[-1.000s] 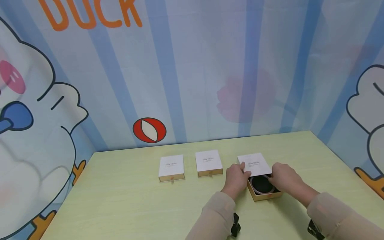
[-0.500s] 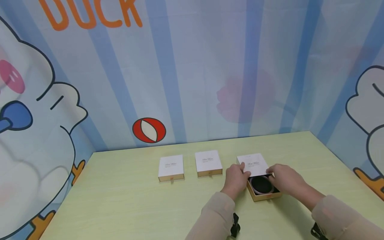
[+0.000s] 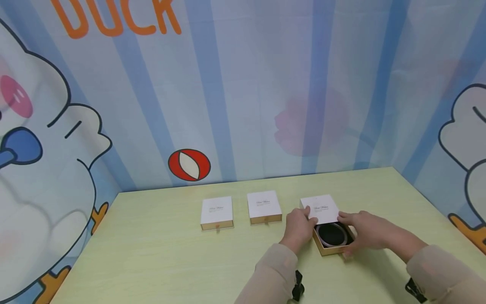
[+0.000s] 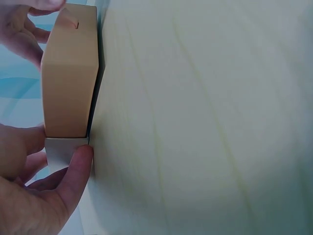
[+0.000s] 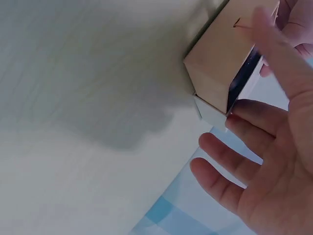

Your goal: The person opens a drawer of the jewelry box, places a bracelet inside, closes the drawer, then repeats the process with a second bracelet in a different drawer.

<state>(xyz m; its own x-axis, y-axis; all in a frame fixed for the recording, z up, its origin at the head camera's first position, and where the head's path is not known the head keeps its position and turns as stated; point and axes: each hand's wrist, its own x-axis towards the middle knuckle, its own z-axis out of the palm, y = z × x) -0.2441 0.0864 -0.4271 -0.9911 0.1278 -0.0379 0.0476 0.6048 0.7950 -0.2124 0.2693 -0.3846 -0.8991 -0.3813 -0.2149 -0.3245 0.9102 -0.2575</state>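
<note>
At the right of the table, a white box sleeve [image 3: 320, 208] with grey print has its gold drawer [image 3: 329, 251] slid partway out toward me. In the drawer lies a round black object [image 3: 332, 234] with a pale rim. My left hand [image 3: 298, 230] grips the sleeve's left side; the left wrist view shows finger and thumb pinching it near the drawer [image 4: 71, 95]. My right hand [image 3: 370, 232] is at the other side, its index finger by the sleeve's front right corner. Its thumb is in front of the drawer's ribbon tab [image 5: 243, 24], blurred; other fingers are spread loosely.
Two closed white boxes of the same kind, one at the left [image 3: 217, 211] and one in the middle [image 3: 264, 205], stand on the pale yellow table [image 3: 159, 253]. A printed cloth backdrop [image 3: 258, 84] rises behind the table's far edge.
My right hand has shifted from the drawer's right side: its fingers have loosened and its thumb has come round to the drawer's front. My left hand and the box stay about where they were.
</note>
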